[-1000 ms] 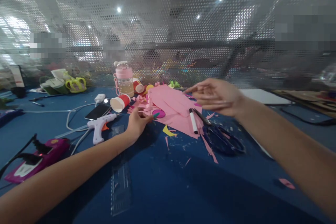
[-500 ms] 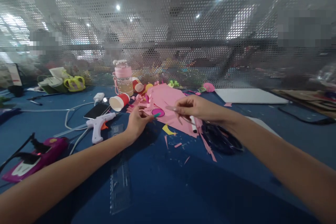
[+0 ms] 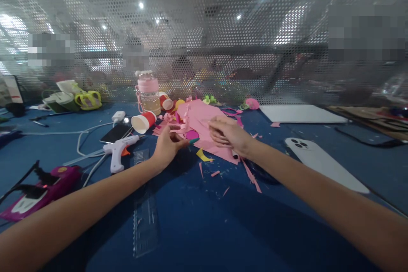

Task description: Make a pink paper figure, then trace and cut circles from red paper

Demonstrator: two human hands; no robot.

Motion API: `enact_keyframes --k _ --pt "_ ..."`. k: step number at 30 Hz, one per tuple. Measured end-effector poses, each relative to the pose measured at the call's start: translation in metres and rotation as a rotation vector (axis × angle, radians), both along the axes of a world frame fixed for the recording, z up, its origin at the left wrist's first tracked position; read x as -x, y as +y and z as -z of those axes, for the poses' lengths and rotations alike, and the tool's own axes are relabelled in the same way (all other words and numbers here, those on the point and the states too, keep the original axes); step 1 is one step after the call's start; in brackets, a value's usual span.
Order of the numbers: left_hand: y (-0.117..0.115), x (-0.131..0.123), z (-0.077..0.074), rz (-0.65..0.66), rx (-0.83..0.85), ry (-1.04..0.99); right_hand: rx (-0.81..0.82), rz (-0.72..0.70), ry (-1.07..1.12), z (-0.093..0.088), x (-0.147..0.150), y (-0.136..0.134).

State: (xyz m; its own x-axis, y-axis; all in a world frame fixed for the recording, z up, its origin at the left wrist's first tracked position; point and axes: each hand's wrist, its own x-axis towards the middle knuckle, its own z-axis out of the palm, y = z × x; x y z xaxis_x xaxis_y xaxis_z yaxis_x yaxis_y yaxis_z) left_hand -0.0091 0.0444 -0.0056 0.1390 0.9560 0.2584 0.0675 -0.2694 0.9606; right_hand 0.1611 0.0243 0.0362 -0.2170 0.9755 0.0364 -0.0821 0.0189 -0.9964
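Observation:
My left hand (image 3: 168,146) is closed in a pinch on a small teal piece (image 3: 194,140), whose material I cannot make out. Just behind that piece lies a magenta paper circle (image 3: 192,135), partly over the pink paper sheets (image 3: 200,114). Over the right part of the sheets, my right hand (image 3: 230,135) has its fingers curled and pinched together. Whatever they hold, if anything, is too thin or blurred to name. A marker's dark end (image 3: 236,157) shows below this hand. In front of the sheets lies a yellow paper scrap (image 3: 203,155).
Left of my hands are a hot glue gun (image 3: 119,151), a clear ruler (image 3: 145,225), a dark phone (image 3: 116,133) and a purple power strip (image 3: 47,191). Behind stand a pink-lidded bottle (image 3: 148,93) and a tipped red cup (image 3: 144,122). A white phone (image 3: 325,163) lies right.
My right hand has turned and its fingers have curled in more. The right forearm has shifted, uncovering the white phone and covering most of the dark bundle. My left hand keeps the teal piece.

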Motion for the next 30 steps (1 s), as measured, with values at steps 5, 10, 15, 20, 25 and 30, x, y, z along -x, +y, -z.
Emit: enact_keyframes --k 5,10,15,20,25,30 --pt "-0.004 -0.001 -0.003 0.111 -0.004 -0.004 0.115 -0.087 -0.305 0.003 0.0 -0.001" --pt "-0.007 -0.001 -0.006 0.162 0.026 0.04 -0.002 -0.239 -0.423 0.006 -0.002 -0.001" --pt "-0.007 -0.001 -0.006 0.198 0.05 0.046 -0.035 -0.22 -0.394 0.006 -0.002 0.002" --pt "-0.006 -0.001 -0.005 0.17 0.047 0.037 0.052 -0.059 -0.186 0.004 -0.003 0.003" --pt "-0.004 -0.002 -0.005 0.11 0.055 -0.037 0.107 0.065 0.063 0.004 -0.002 0.006" --pt "-0.002 -0.002 -0.005 0.025 0.099 -0.06 0.192 0.1 0.37 -0.005 -0.007 0.006"
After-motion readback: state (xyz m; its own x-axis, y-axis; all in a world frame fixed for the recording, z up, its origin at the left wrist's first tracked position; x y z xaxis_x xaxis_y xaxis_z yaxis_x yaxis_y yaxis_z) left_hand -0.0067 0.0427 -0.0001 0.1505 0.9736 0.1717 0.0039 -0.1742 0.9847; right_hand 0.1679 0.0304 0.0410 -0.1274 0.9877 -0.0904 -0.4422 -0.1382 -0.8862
